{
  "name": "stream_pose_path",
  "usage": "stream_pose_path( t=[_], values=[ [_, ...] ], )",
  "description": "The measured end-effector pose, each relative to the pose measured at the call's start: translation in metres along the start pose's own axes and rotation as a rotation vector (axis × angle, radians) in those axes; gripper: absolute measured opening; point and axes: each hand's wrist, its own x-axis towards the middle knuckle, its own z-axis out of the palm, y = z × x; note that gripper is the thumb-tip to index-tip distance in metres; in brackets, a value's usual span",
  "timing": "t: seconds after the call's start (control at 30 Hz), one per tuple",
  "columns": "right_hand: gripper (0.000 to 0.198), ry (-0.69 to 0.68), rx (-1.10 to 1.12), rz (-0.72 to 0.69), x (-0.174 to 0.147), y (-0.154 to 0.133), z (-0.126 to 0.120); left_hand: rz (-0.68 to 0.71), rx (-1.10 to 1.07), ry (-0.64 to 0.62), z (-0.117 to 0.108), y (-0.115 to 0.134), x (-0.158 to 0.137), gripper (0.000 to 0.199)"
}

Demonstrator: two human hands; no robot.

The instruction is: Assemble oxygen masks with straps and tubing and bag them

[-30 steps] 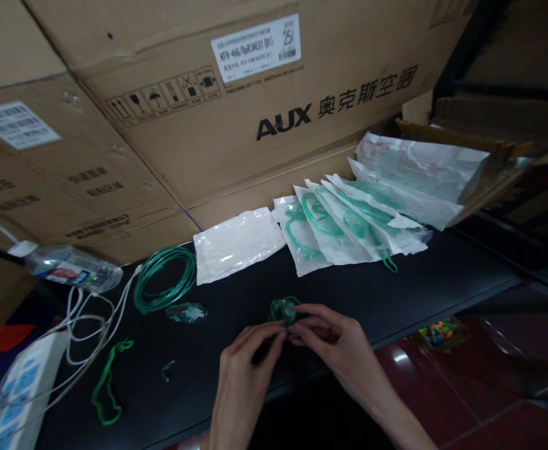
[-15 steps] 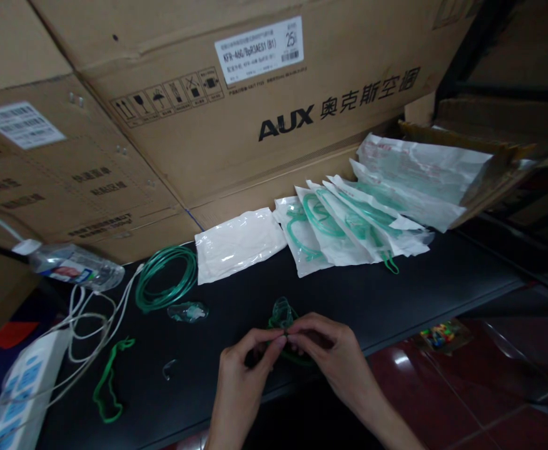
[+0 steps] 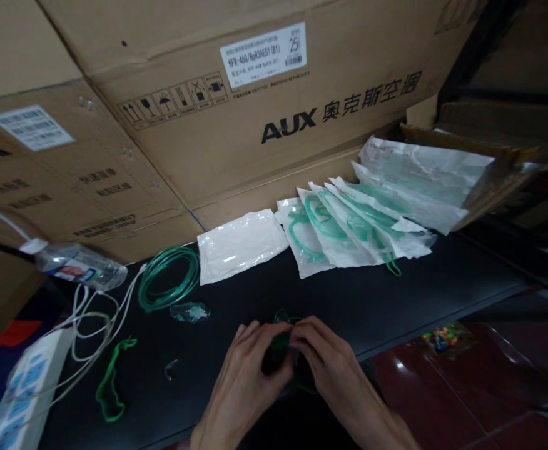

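Low at the front edge of the black table, my left hand (image 3: 254, 359) curls its fingers and thumb around a clear green plastic mask (image 3: 281, 316), most of which the hands hide. Pressed close on the other side, my right hand (image 3: 328, 356) pinches the same piece with thumb and fingertips. A bit of green shows in the gap under my left fingers. To the left lie a green elastic strap (image 3: 110, 382), a small clear clip-like piece (image 3: 171, 370) and a small clear green plastic part (image 3: 190, 312).
Coiled green tubing (image 3: 168, 279), a white pouch (image 3: 242, 245) and several pouches of green tubing (image 3: 323, 228) line the back, against a large cardboard box (image 3: 199, 150). A plastic bottle (image 3: 84, 265), white cables (image 3: 84, 356) and a power strip (image 3: 30, 394) are at left.
My left hand has rolled over and wrapped further around the green mask, which is now mostly covered. My right fingers have shifted in closer. The view has moved slightly.
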Motion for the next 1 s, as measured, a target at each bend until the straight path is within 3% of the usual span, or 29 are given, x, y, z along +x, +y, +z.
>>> stream_pose_path(
  t=[0.17, 0.57, 0.77, 1.0],
  values=[
    [0.026, 0.004, -0.101, 0.005, -0.005, 0.005, -0.002, -0.041, -0.002, -0.025, -0.005, 0.002, 0.005, 0.023],
    [0.025, 0.034, -0.243, 0.015, -0.013, 0.007, -0.033, -0.161, -0.024, 0.048, -0.009, 0.002, 0.004, 0.023],
    [0.024, 0.112, -0.262, -0.021, -0.014, 0.008, -0.034, -0.234, -0.062, 0.053, -0.006, -0.001, 0.002, 0.022],
    [0.022, 0.14, -0.248, 0.032, -0.015, 0.013, -0.032, -0.186, -0.196, 0.121, 0.0, -0.012, -0.004, 0.02]
  ],
)
